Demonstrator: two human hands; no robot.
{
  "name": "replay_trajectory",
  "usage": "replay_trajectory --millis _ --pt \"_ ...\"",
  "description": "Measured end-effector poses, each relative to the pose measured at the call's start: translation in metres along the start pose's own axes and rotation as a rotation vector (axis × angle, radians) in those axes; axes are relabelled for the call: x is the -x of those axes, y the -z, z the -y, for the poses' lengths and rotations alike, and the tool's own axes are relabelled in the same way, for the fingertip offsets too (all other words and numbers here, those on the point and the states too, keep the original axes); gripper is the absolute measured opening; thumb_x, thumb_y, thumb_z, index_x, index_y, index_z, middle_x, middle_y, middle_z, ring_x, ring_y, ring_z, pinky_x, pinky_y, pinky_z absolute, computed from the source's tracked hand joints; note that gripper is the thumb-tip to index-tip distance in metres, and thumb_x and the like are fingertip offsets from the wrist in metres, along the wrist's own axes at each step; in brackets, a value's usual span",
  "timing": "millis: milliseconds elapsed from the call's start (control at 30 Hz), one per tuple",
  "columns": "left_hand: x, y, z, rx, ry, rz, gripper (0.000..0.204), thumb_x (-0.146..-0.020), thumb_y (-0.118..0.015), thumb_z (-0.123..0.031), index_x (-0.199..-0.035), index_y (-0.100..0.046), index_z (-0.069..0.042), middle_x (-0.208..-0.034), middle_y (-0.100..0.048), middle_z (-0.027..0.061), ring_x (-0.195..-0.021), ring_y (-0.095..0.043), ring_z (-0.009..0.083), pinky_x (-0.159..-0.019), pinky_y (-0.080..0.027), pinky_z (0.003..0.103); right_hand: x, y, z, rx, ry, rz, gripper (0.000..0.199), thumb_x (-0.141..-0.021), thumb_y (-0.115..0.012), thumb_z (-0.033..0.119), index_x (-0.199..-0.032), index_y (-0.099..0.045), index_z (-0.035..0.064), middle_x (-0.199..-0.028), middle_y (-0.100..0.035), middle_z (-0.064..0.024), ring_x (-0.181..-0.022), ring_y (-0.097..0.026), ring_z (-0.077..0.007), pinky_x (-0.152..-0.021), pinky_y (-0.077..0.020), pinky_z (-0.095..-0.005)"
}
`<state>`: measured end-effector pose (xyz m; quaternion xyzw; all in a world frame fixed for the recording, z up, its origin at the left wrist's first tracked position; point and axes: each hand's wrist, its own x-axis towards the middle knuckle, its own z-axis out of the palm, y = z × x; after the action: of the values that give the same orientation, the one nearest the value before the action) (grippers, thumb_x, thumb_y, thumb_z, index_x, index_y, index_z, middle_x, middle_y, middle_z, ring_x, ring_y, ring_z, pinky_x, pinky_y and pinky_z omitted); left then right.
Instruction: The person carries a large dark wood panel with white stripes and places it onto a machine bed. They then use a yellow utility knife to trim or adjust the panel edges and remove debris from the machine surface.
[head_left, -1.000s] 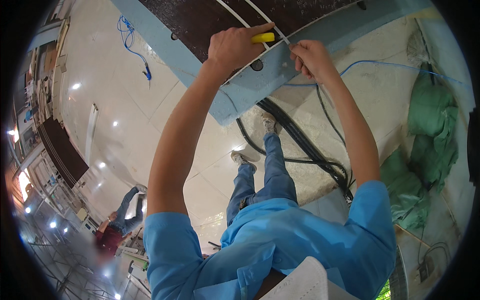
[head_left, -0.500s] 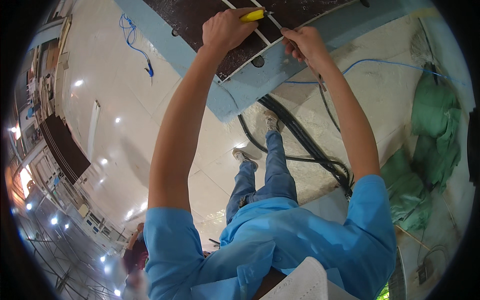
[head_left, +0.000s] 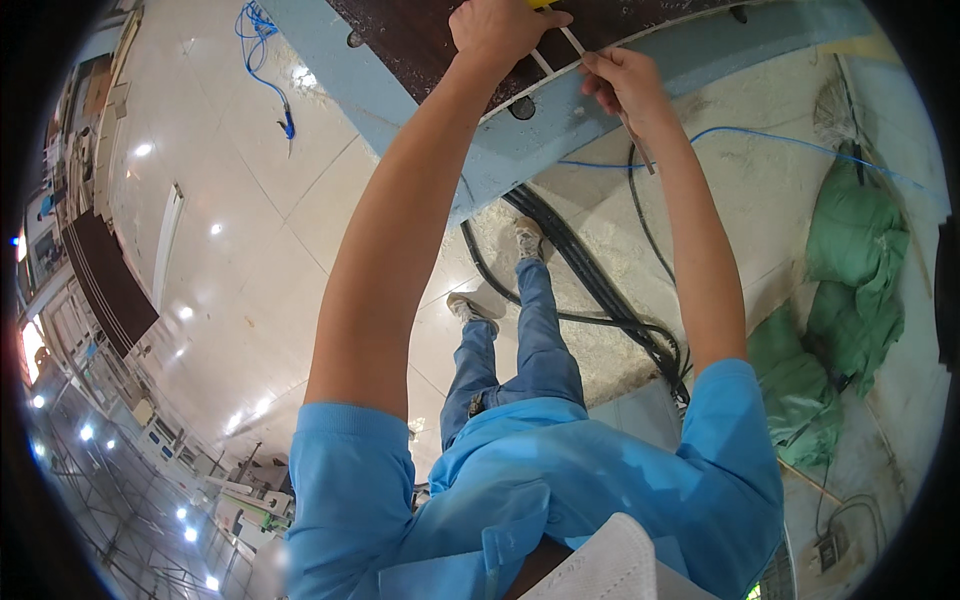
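Observation:
My left hand (head_left: 500,38) is closed around a yellow-handled utility knife (head_left: 540,3), with only a bit of the handle showing at the top edge. It rests over a dark brown panel (head_left: 415,40) crossed by pale lines. Just right of it, at the panel's near edge, my right hand (head_left: 628,85) pinches a narrow strip (head_left: 572,40). The strip's pale part runs up onto the panel, while its brownish tail hangs below the hand beside my forearm. The knife's blade is out of sight.
The panel lies on a blue-grey machine bed (head_left: 500,145) with round holes. Black cables (head_left: 575,255) run across the floor by my feet. A blue hose (head_left: 760,122) stretches to the right, near green sacks (head_left: 855,230). A coiled blue air line (head_left: 265,75) lies at far left.
My left hand has moved away from me and to the right with the knife. My right hand still pinches the strip. The whole view has shifted slightly.

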<state>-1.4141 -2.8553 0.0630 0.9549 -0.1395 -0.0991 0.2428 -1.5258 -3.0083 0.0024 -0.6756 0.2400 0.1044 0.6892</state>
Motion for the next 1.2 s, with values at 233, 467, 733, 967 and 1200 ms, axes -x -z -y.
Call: replay_trajectory --millis 233,467,733,967,1200 --pt "-0.003 -0.003 0.000 -0.013 -0.011 -0.006 0.057 -0.074 -0.079 -0.045 -0.110 -0.051 -0.011 -0.094 -0.070 0.0149 -0.091 -0.068 0.0355 -0.077 -0.051 0.048 0.000 0.001 -0.001 0.188 0.072 -0.080 0.017 -0.090 -0.064 0.020 -0.085 -0.067 0.0041 -0.064 -0.064 -0.0037 -0.049 -0.051 -0.0062 -0.043 -0.0356 -0.0220" --pt "-0.008 -0.005 0.002 -0.027 0.018 0.022 0.061 -0.074 -0.079 -0.047 -0.112 -0.050 -0.010 -0.097 -0.070 0.0157 -0.095 -0.067 0.0357 -0.079 -0.051 0.046 0.006 -0.001 -0.001 0.122 0.062 -0.082 0.023 -0.092 -0.064 0.024 -0.081 -0.066 0.0037 -0.062 -0.062 -0.0026 -0.046 -0.047 -0.0057 -0.040 -0.0312 -0.0221" --pt "-0.013 -0.001 0.002 -0.016 0.028 0.079 0.063 -0.073 -0.080 -0.046 -0.115 -0.049 -0.010 -0.100 -0.068 0.0171 -0.096 -0.066 0.0358 -0.079 -0.051 0.045 0.006 0.004 -0.004 0.063 0.002 -0.022 0.028 -0.093 -0.065 0.028 -0.080 -0.064 0.0032 -0.058 -0.057 -0.0017 -0.041 -0.041 -0.0046 -0.036 -0.0260 -0.0218" --pt "-0.016 0.001 -0.001 0.020 0.084 0.081 0.061 -0.074 -0.080 -0.044 -0.115 -0.050 -0.010 -0.101 -0.068 0.0172 -0.098 -0.066 0.0365 -0.081 -0.051 0.045 0.002 0.002 0.005 0.062 -0.027 -0.010 0.026 -0.092 -0.064 0.025 -0.080 -0.064 0.0021 -0.061 -0.059 -0.0039 -0.044 -0.045 -0.0071 -0.040 -0.0312 -0.0241" --pt "-0.020 0.004 0.003 0.027 0.062 0.130 0.062 -0.073 -0.081 -0.044 -0.116 -0.051 -0.009 -0.103 -0.068 0.0175 -0.099 -0.066 0.0365 -0.082 -0.051 0.046 -0.005 -0.001 0.003 0.061 -0.037 -0.015 0.026 -0.094 -0.064 0.027 -0.081 -0.064 0.0041 -0.059 -0.057 -0.0016 -0.043 -0.043 -0.0049 -0.037 -0.0283 -0.0223"
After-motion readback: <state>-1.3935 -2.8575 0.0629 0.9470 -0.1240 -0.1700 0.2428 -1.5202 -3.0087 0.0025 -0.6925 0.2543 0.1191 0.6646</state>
